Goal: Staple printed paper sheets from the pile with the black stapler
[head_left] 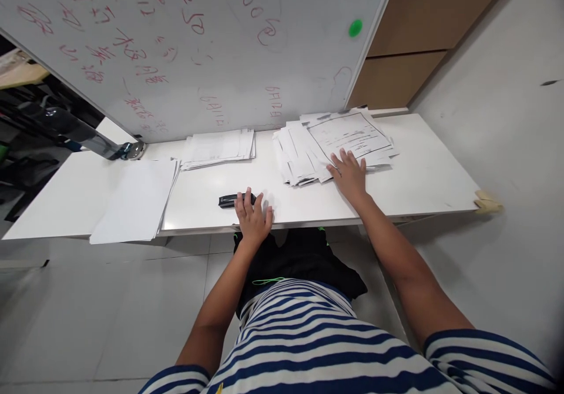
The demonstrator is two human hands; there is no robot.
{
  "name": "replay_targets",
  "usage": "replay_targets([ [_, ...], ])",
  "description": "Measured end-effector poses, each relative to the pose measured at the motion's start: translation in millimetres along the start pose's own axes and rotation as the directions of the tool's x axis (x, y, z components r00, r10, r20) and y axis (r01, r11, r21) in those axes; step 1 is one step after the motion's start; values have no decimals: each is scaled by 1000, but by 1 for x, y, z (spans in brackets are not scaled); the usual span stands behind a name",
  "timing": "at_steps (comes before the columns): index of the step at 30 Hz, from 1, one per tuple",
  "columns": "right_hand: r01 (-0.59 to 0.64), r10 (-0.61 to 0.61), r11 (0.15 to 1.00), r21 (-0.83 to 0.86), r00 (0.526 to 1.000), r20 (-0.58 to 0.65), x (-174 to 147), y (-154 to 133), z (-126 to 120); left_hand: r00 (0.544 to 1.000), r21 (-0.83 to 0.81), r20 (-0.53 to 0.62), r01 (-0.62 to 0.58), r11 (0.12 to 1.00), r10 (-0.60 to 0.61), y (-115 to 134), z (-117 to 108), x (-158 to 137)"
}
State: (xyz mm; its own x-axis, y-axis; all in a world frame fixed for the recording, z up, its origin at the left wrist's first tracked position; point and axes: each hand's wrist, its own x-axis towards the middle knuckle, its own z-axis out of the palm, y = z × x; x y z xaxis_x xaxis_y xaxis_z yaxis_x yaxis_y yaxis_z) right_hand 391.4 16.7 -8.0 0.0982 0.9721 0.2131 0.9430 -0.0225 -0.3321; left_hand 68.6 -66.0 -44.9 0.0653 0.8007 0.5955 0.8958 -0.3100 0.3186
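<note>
Beyond the black stapler, a whiteboard is standing upright, bearing red handwriting. Beneath the stapler, the white surface is stretching out to both sides, its near edge running just in front of you. To the right of the stapler and a little beyond it, a loose pile of papers is lying fanned out, its sheets overlapping at uneven angles, and the top one is showing a printed frame with lines of text. To the left of the stapler, a sheaf of blank sheets is resting aslant, its near end jutting past the surface's edge. Just beyond the stapler, toward the whiteboard, a neater stack of papers is lying flat.

Your right hand, well to the right of the stapler, is resting on the near side of the loose pile, its fingers spreading and clasping nothing. Your left hand is reaching over the stapler's right end, its fingers extending loosely rather than gripping; whether they are touching it, you cannot tell. Far beyond the stapler and to its right, a green magnet is clinging to the whiteboard.
</note>
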Motion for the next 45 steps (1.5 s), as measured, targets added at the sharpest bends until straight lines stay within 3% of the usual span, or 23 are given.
replay_targets([
  [12,-62,62,993,101,998,11,4,-5,-3,1000,-3,3,1,1000,-1,-1,1,-1],
  [16,-99,107,937,334,994,-7,1,-25,-22,1000,-32,-19,-10,999,9,-3,4,-1],
  [18,-113,105,858,501,993,44,-12,-46,-40,999,-48,-34,-24,999,22,-4,4,-1],
  [21,-196,37,711,675,969,243,-44,-81,-71,996,-127,-70,-68,990,60,-5,-2,-2],
  [23,-194,-132,596,779,934,333,-67,-98,-89,994,-248,-107,-60,967,34,-4,-11,-2],
  [26,-211,-323,373,903,883,340,-90,-105,-104,980,-472,-109,95,876,-165,-2,-29,-2],
  [29,-224,-236,234,946,931,278,-95,-96,-101,927,-627,9,297,721,-375,-2,-48,2],
  [34,-223,-123,256,941,958,261,-81,-75,-75,832,-809,241,457,370,-500,-5,-74,14],
  [37,-224,-59,250,942,967,246,-79,-61,-60,790,-847,254,460,265,-558,-6,-82,18],
  [41,-200,29,302,932,979,201,-84,-41,-50,741,-827,142,453,332,-656,-11,-82,17],
  [45,-213,-14,300,930,974,228,-84,-30,-52,767,-734,110,491,468,-632,-15,-78,12],
])
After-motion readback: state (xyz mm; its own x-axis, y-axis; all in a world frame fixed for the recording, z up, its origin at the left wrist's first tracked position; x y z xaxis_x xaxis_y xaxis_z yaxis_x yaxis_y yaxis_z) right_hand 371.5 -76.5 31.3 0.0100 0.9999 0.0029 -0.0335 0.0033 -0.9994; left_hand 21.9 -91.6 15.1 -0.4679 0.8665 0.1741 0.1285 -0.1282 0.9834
